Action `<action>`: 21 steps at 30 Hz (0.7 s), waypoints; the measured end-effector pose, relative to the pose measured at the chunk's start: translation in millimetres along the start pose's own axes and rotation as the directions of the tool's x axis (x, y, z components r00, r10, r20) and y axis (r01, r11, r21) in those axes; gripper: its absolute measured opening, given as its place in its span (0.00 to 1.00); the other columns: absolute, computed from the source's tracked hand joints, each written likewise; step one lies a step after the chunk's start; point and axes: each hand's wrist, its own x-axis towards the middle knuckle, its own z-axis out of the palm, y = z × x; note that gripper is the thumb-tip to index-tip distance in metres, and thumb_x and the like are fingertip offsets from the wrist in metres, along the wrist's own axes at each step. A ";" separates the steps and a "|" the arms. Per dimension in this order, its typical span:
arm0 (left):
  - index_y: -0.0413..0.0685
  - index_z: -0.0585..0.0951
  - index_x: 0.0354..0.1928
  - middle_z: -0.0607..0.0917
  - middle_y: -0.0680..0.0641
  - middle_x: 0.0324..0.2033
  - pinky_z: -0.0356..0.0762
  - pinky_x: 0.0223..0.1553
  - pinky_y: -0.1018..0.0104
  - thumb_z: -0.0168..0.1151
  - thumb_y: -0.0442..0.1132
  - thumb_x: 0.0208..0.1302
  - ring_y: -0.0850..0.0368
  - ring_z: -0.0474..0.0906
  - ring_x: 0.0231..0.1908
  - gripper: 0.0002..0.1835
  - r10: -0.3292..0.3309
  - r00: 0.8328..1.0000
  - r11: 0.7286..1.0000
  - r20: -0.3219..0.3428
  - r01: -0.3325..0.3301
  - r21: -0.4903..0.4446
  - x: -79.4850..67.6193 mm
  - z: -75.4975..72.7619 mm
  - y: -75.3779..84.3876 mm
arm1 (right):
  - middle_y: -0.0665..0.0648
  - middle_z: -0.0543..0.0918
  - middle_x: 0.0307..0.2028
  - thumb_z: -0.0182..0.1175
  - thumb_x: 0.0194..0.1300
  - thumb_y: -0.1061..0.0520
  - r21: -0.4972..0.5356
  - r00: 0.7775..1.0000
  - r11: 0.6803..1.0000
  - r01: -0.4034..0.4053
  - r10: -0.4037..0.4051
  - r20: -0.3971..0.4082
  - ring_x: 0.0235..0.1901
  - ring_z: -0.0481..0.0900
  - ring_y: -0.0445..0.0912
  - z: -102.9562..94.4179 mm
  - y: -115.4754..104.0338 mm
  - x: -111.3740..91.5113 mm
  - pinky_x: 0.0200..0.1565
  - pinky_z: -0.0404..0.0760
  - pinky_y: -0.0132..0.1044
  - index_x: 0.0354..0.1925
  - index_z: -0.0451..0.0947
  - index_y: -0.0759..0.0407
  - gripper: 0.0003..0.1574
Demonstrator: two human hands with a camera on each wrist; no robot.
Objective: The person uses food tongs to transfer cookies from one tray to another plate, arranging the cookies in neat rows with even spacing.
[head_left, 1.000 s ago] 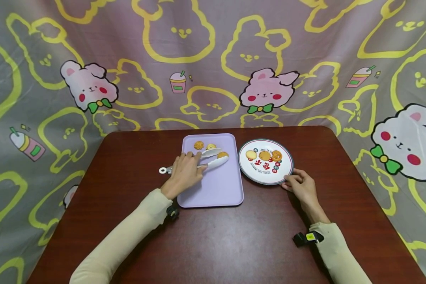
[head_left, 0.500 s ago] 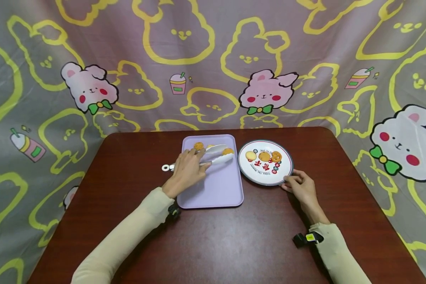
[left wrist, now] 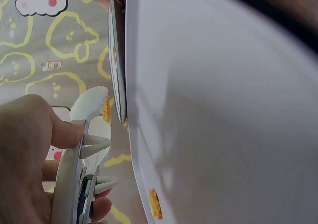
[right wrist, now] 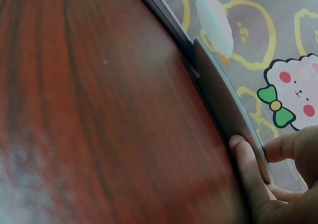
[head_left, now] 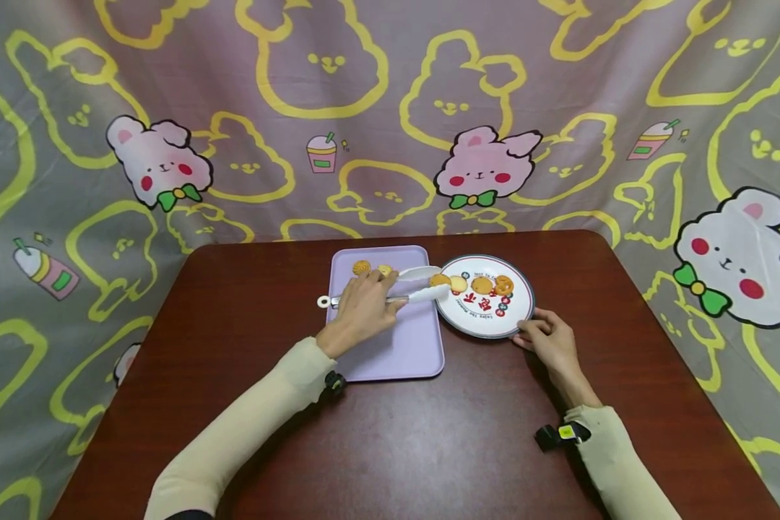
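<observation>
My left hand (head_left: 364, 307) grips a pair of white-tipped tongs (head_left: 422, 295) above the lilac tray (head_left: 396, 354). Between the tong tips, a round cookie (head_left: 438, 281) is held over the gap where tray and plate meet; the left wrist view shows its edge (left wrist: 107, 110) raised above the tray. At the near right rim of the white plate (head_left: 474, 325), my right hand (head_left: 552, 347) pinches the edge between thumb and fingers. On the plate lie a pale cookie (head_left: 458, 284), a brown cookie (head_left: 482, 286) and a pretzel-shaped cookie (head_left: 503, 285).
Two more cookies sit at the tray's far end, a swirled one (head_left: 361, 267) and a pale one (head_left: 385, 269). Tray and plate stand side by side on a dark red wooden table (head_left: 468, 433). A patterned curtain (head_left: 377, 115) hangs behind the table and along its sides.
My left hand has carried the tongs and the cookie to the right, from over the tray to the plate's left edge. My right hand stays at the plate's rim.
</observation>
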 end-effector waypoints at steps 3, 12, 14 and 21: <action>0.49 0.79 0.69 0.86 0.41 0.53 0.81 0.49 0.47 0.67 0.56 0.68 0.41 0.82 0.51 0.32 0.013 1.000 1.000 0.009 -0.012 -0.011 2.9 3.2 7.8 | 0.40 0.83 0.30 0.56 0.75 0.65 -0.005 1.000 1.000 0.007 -0.007 0.001 0.29 0.87 0.31 -0.4 -1.3 -0.5 0.39 0.88 0.28 0.75 0.57 0.73 0.37; 0.50 0.79 0.68 0.88 0.42 0.47 0.81 0.47 0.50 0.65 0.58 0.69 0.44 0.82 0.48 0.32 0.079 0.997 0.997 0.024 -0.079 0.023 11.6 11.6 27.6 | 0.40 0.83 0.30 0.55 0.75 0.65 -0.003 1.000 1.000 -0.004 0.004 0.001 0.30 0.87 0.32 0.1 -2.5 -1.1 0.40 0.88 0.29 0.76 0.56 0.72 0.37; 0.50 0.79 0.69 0.88 0.42 0.48 0.81 0.48 0.50 0.64 0.59 0.69 0.44 0.82 0.48 0.32 0.087 0.996 0.996 0.035 -0.088 0.023 13.4 13.2 31.7 | 0.41 0.83 0.31 0.55 0.75 0.65 -0.005 1.000 1.000 -0.005 0.006 0.003 0.30 0.87 0.32 -0.1 -2.3 -0.6 0.40 0.88 0.29 0.76 0.56 0.72 0.37; 0.50 0.77 0.71 0.87 0.42 0.52 0.82 0.52 0.48 0.61 0.59 0.72 0.44 0.82 0.50 0.32 0.104 0.991 0.995 0.089 -0.103 -0.006 22.2 15.2 47.3 | 0.41 0.83 0.31 0.56 0.75 0.64 -0.013 1.000 1.000 -0.007 0.007 0.000 0.30 0.87 0.32 -0.1 -2.5 -1.0 0.40 0.88 0.29 0.76 0.57 0.72 0.37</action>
